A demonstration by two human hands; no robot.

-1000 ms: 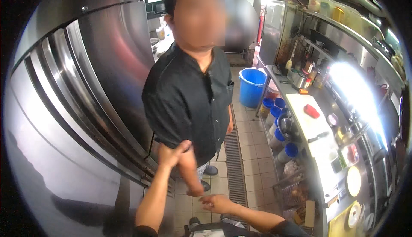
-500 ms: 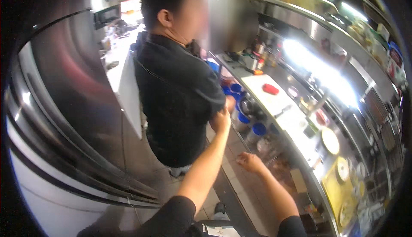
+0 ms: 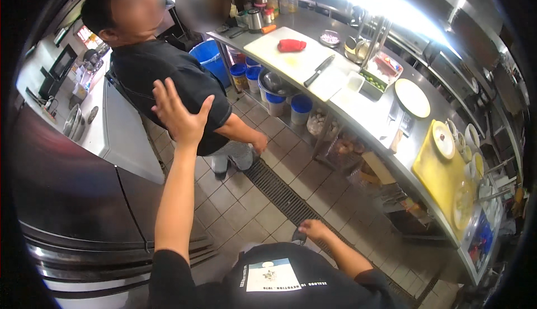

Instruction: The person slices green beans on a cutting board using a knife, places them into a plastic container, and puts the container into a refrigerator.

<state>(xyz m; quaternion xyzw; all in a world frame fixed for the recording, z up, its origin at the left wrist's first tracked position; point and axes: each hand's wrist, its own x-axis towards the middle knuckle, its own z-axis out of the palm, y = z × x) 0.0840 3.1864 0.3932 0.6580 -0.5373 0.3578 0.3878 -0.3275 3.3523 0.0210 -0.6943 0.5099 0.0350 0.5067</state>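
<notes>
My left hand [image 3: 182, 110] is raised with its fingers spread wide and holds nothing. It is in front of the back of a person in a black shirt [image 3: 134, 71]; whether it touches the shirt I cannot tell. My right hand [image 3: 314, 229] hangs low above the floor, fingers loosely curled, and nothing shows in it. Across the aisle runs a long steel counter [image 3: 344, 110]. On it lie a white cutting board [image 3: 268, 46] with a red item [image 3: 292, 45], and a black-handled knife [image 3: 320, 70].
Blue-lidded tubs [image 3: 301, 104] stand on the shelf under the counter, and a blue bin [image 3: 208, 57] is beyond the person. A floor drain grate [image 3: 279, 191] runs along the aisle. Fridge doors [image 3: 72, 180] line the left. A yellow board [image 3: 439, 169] holding plates is at right.
My left hand, earlier at the person's arm, is now raised with spread fingers by their back. My view has swung toward the counter. My right hand is lower in view.
</notes>
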